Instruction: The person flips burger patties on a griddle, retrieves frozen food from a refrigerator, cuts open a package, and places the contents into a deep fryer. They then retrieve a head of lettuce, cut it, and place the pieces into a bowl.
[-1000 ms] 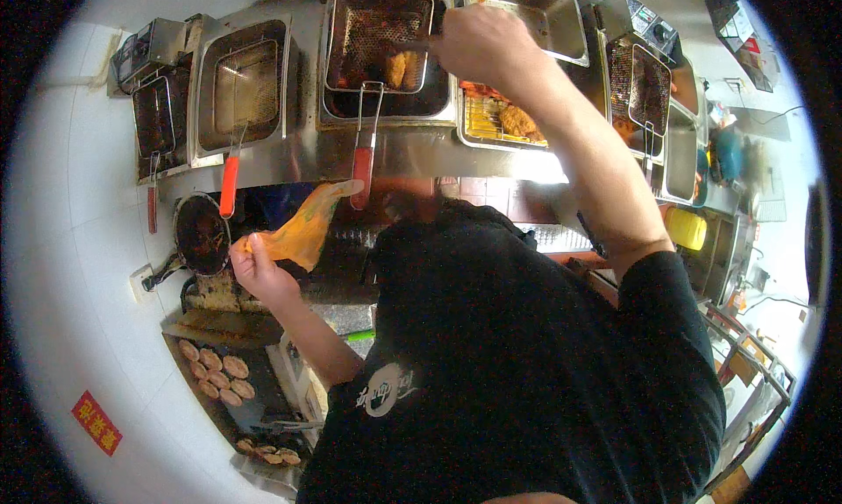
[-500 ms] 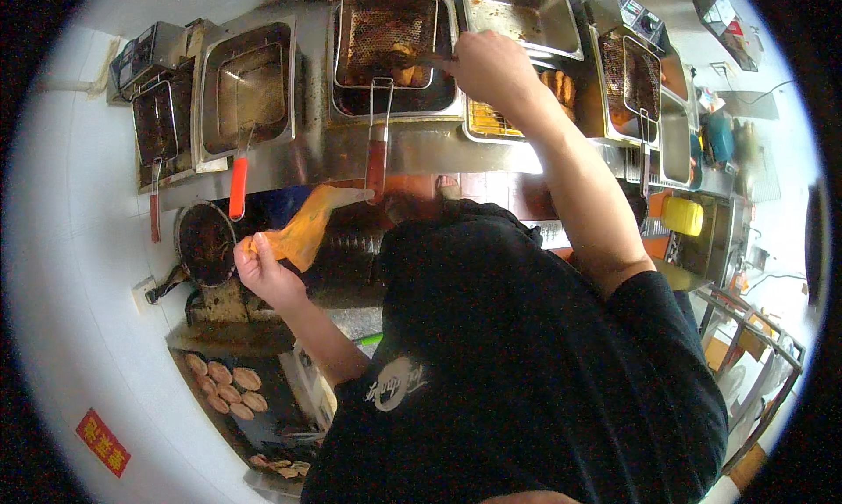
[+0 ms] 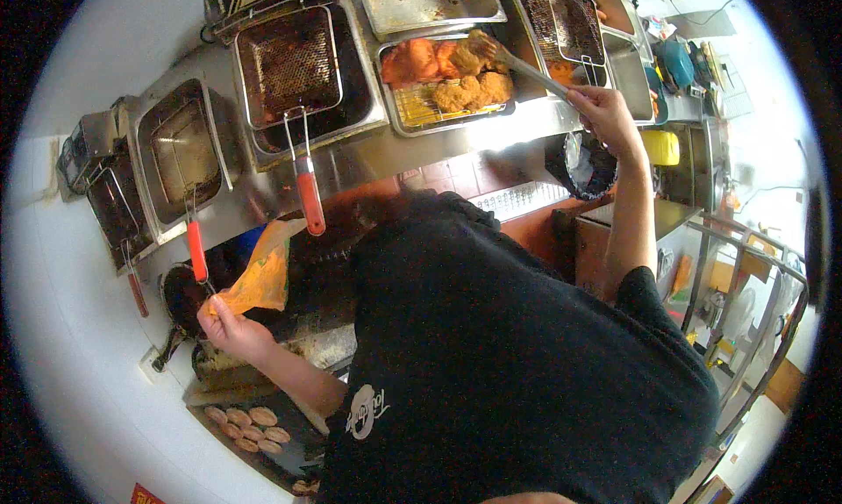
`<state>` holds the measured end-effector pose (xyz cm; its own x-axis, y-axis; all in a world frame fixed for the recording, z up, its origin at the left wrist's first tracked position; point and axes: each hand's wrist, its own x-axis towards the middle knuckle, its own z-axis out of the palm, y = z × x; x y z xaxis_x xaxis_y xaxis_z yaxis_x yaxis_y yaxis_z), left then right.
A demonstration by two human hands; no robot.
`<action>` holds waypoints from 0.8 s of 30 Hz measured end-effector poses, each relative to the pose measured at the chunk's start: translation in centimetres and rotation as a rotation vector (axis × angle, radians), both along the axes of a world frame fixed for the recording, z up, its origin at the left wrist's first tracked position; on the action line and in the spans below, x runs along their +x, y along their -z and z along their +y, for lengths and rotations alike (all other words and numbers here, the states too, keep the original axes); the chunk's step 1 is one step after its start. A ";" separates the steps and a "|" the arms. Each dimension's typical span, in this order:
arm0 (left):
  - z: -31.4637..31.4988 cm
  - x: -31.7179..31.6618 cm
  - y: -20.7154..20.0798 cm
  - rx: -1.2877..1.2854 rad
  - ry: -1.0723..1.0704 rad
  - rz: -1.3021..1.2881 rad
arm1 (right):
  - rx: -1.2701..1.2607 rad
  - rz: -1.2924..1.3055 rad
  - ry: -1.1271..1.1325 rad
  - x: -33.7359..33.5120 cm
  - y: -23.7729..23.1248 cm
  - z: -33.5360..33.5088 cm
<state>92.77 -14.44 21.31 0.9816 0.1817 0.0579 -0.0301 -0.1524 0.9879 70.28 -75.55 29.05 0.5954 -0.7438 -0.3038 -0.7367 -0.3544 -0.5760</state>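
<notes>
My right hand point(image 3: 607, 118) grips metal tongs point(image 3: 537, 72), reaching left over a wire-racked tray point(image 3: 406, 122). At their tips is a brown fried piece point(image 3: 474, 51), above or touching the tray's food; I cannot tell which. Golden breaded fried pieces point(image 3: 472, 92) lie on the rack, with glossy red-orange pieces point(image 3: 417, 61) behind them. At the lower left my left hand point(image 3: 235, 330) pinches a thin orange plastic bag point(image 3: 266, 267), which hangs loosely up and to the right. A fryer basket point(image 3: 292, 70) with a red handle shows no food in it.
Left of it stand another fryer basket point(image 3: 184, 144) and a narrower one at the wall. A steel pan point(image 3: 430, 4) sits behind the rack tray. Further right is another fryer basket point(image 3: 576, 21). Raw-looking patties point(image 3: 250, 429) lie on a dark surface at the lower left.
My right hand has moved right, carrying the fried piece in the tongs from the middle fryer basket to the rack tray. The view has shifted right. My left hand still holds the bag.
</notes>
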 end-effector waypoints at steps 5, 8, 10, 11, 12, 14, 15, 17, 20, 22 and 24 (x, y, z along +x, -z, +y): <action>-0.7 0.6 -1.2 0.037 -0.019 0.005 | -0.075 -0.034 -0.140 -3.3 7.1 -4.8; -1.3 0.9 -2.1 0.059 -0.108 0.069 | -0.248 0.063 -0.156 -3.8 8.2 -6.2; -1.6 0.8 -2.7 0.116 -0.113 0.050 | -0.370 0.059 -0.145 -3.6 7.7 -6.0; -1.7 0.7 -3.1 0.105 -0.137 0.043 | -0.322 0.102 -0.111 -3.4 7.2 -5.5; -1.8 0.5 -3.6 0.128 -0.156 0.020 | -0.287 0.147 -0.100 -3.1 6.6 -4.8; -2.1 0.1 -4.6 0.082 -0.183 0.021 | -0.292 0.215 -0.162 -2.4 5.8 -3.0; -2.3 0.0 -5.2 0.168 -0.178 -0.001 | -0.273 0.208 -0.180 -2.0 5.4 -2.4; -2.6 -0.3 -6.8 0.251 -0.212 -0.008 | -0.295 0.178 -0.149 -1.8 4.6 -1.9; -3.5 0.3 -9.4 0.311 -0.140 -0.175 | -0.311 0.028 0.096 -3.5 3.7 -4.5; -4.1 0.7 -11.3 0.193 -0.184 -0.203 | -0.468 -0.026 0.213 -5.2 3.8 -8.2; -5.0 1.4 -12.7 0.159 -0.181 -0.231 | -0.476 -0.037 0.294 -7.2 4.5 -12.7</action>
